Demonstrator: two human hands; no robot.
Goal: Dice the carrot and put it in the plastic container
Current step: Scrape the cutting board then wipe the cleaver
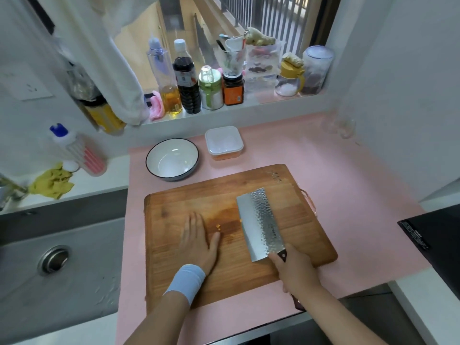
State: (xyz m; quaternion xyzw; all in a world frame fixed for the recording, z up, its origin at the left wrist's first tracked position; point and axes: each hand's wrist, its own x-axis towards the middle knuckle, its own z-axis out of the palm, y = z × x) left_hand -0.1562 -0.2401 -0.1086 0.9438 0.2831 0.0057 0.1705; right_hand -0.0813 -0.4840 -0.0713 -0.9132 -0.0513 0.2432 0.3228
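From the head camera I saw my left hand (199, 239) lying flat on the cutting board (306, 227), palm down, fingers straight and close together with the thumb angled out to the right; it held nothing and was a little blurred. A pale blue wristband (185, 280) sat just behind it. My right hand (296, 272) was curled round the dark handle of the cleaver (261, 222), forefinger reaching up to the heel of the blade. The blade leaned so that its hammered face showed, sharp edge turned left toward the flat hand; I could not tell whether that edge touched the wood. Between the thumb and the blade lay a few small carrot bits (218, 227), loose on the board, one more speck just beside the edge. The plastic container (224, 143) stood beyond the board's far edge on the pink desk (361, 185), lid on, orange showing through its lower wall. A white bowl (172, 159) with a dark rim sat just to its left, near but apart. The board's left side ran close to the edge of the pink surface, with the sink (57, 260) dropping away beyond it. On the right, a broad strip of bare pink lay between the board and the black hob (433, 240). A narrower band of pink ran along the front edge.
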